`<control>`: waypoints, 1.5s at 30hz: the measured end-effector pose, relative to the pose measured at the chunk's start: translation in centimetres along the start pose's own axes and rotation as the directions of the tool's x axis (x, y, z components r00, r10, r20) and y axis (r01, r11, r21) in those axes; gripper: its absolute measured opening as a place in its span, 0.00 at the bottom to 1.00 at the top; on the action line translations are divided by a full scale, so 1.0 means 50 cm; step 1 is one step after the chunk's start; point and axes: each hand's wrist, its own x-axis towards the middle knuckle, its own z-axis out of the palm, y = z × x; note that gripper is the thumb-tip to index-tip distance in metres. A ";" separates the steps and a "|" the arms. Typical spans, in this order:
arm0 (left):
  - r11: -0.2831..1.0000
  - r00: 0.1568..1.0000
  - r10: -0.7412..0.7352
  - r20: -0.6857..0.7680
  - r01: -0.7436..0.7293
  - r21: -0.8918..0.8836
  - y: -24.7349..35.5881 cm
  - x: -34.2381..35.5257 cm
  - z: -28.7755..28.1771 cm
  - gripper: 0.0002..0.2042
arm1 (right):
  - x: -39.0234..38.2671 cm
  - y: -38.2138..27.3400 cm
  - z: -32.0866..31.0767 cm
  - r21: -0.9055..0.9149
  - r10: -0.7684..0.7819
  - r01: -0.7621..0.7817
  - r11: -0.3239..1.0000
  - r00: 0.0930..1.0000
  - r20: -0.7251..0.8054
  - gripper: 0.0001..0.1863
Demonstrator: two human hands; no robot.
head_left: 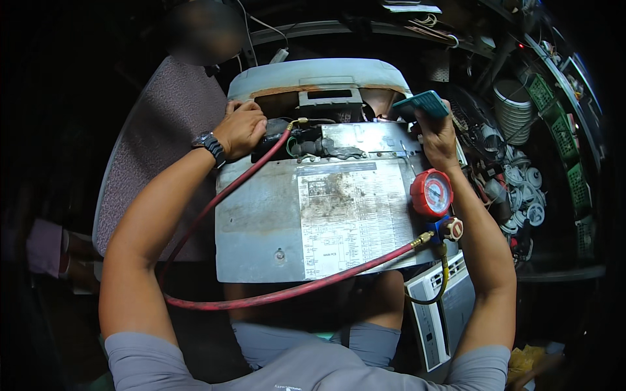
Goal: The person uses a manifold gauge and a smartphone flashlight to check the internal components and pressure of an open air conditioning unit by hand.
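Note:
A grey metal appliance casing, with a stained wiring-diagram sheet on its panel, lies before me. Its far end is open, baring black parts and a grey plastic housing. My left hand is closed over the casing's left edge beside that opening. In my right hand is a teal smartphone, tilted above the far right corner. Bright light falls on the metal below it. A red hose joins a brass fitting in the opening to a red pressure gauge near my right forearm.
A person is at the far left beside a speckled board. To the right are a white ribbed bucket, green baskets and several pale plastic parts. A white air-conditioner front stands low at the right.

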 end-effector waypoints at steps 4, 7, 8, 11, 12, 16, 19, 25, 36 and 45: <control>0.999 1.000 0.021 -0.019 -0.021 0.031 0.004 0.012 0.007 0.16 | -0.009 -0.010 -0.014 -0.067 -0.040 0.039 0.997 0.999 -0.014 0.13; 0.999 1.000 0.002 0.004 -0.003 0.041 -0.010 -0.006 0.007 0.16 | -0.007 -0.010 0.009 0.007 0.021 -0.021 1.000 1.000 0.017 0.13; 0.999 1.000 0.000 -0.010 0.001 0.034 -0.016 -0.013 0.008 0.16 | -0.006 -0.012 0.017 -0.019 -0.032 0.032 0.999 0.999 0.010 0.13; 0.999 1.000 -0.009 -0.017 0.009 0.031 -0.024 -0.025 0.008 0.16 | -0.011 -0.017 0.031 -0.005 -0.072 0.072 0.997 0.997 0.022 0.14; 1.000 1.000 0.009 -0.015 -0.008 0.027 -0.022 -0.017 0.005 0.15 | -0.012 -0.013 0.021 0.012 -0.056 0.056 0.998 0.998 0.028 0.15; 1.000 1.000 0.019 0.003 -0.019 0.021 -0.009 -0.003 -0.007 0.15 | -0.018 -0.016 0.009 0.156 0.020 -0.029 0.987 0.998 0.058 0.16; 1.000 0.999 0.018 -0.029 -0.018 0.020 -0.011 -0.003 -0.001 0.16 | -0.014 -0.012 0.010 0.104 0.002 -0.009 0.995 0.997 0.071 0.16; 1.000 1.000 0.009 -0.014 -0.009 0.018 -0.015 -0.006 0.004 0.16 | -0.006 -0.004 0.004 -0.089 -0.017 0.019 0.996 1.000 0.021 0.15; 0.999 1.000 0.000 0.004 0.000 0.044 -0.012 -0.003 0.005 0.16 | -0.014 -0.037 0.010 -0.180 -0.062 0.053 0.982 0.997 -0.049 0.16; 0.998 1.000 -0.017 0.013 0.016 0.058 -0.024 -0.015 0.000 0.16 | -0.009 -0.023 0.024 -0.153 -0.067 0.059 0.986 0.997 -0.047 0.16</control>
